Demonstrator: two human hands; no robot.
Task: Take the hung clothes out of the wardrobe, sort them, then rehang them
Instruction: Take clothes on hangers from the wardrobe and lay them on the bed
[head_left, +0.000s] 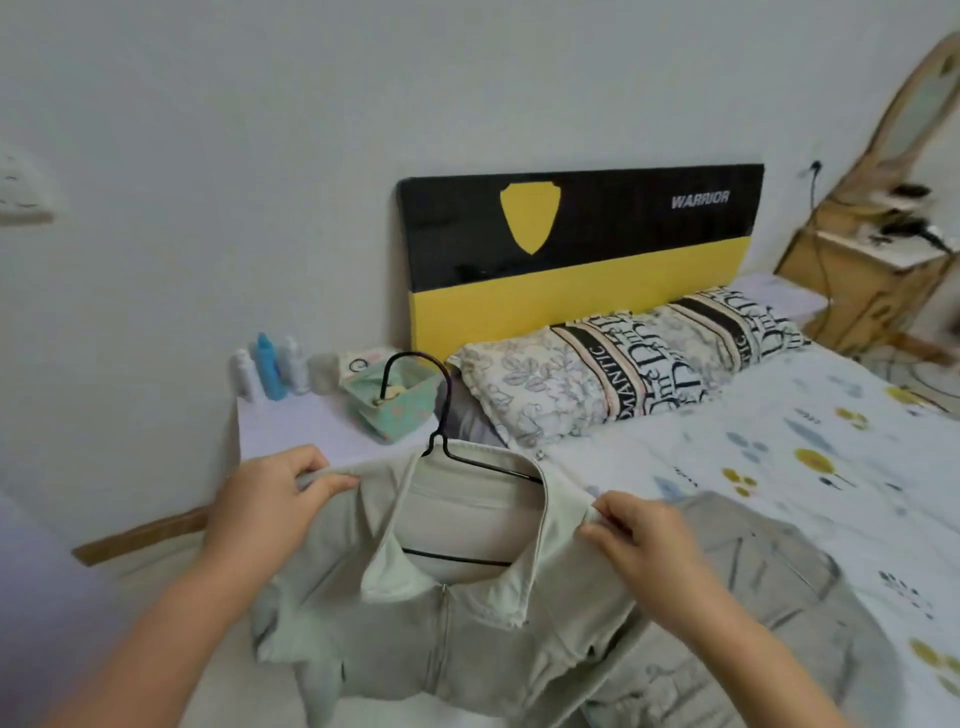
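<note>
A pale beige zip-up jacket (467, 623) with a wide collar hangs on a thin black wire hanger (441, 415), held up in front of me over the near corner of the bed. My left hand (270, 499) pinches the jacket's left shoulder. My right hand (639, 540) pinches its right shoulder beside the collar. The hanger's hook sticks up above the collar, and its lower bar shows inside the neck opening. Another grey garment (769, 582) lies on the bed under and to the right of the jacket.
The bed (779, 441) has a white leaf-print sheet, two patterned pillows (623, 374) and a black-and-yellow headboard (582, 249). A bedside surface (301, 426) on the left carries several bottles and a small fabric box. A wooden dressing table with mirror (872, 270) stands at the far right.
</note>
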